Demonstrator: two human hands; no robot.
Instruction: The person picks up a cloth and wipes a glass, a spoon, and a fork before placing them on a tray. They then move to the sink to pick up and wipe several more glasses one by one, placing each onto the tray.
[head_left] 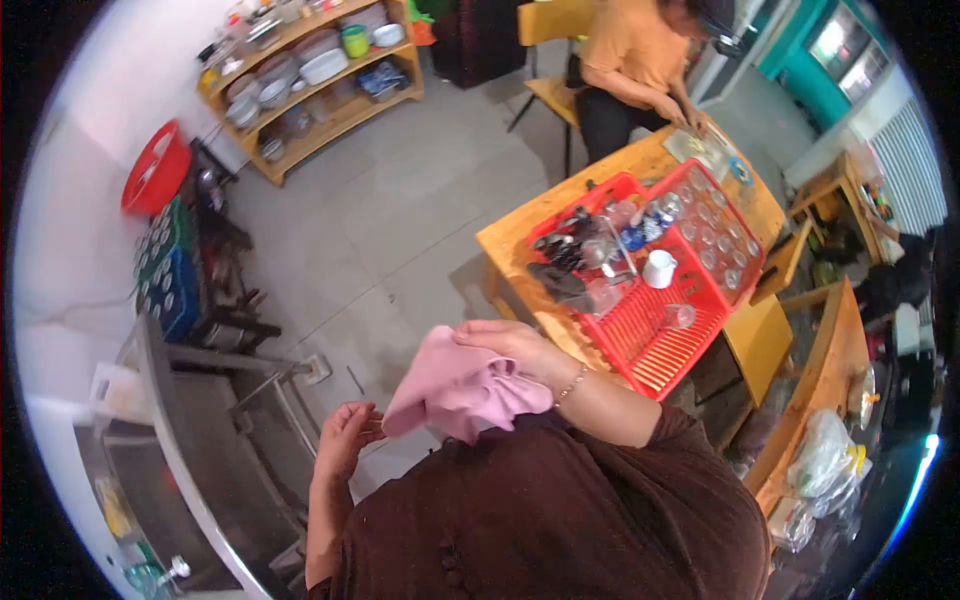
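Two hands flank your soft pink cloth (445, 388), left of the red slatted plastic basket (652, 345): your right hand (517, 345), nearer the basket, pinches it; your left hand (346, 437), farther off, has a grip I cannot tell.

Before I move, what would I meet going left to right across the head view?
Red basin → left hand → pink cloth → white jug → plastic bag.
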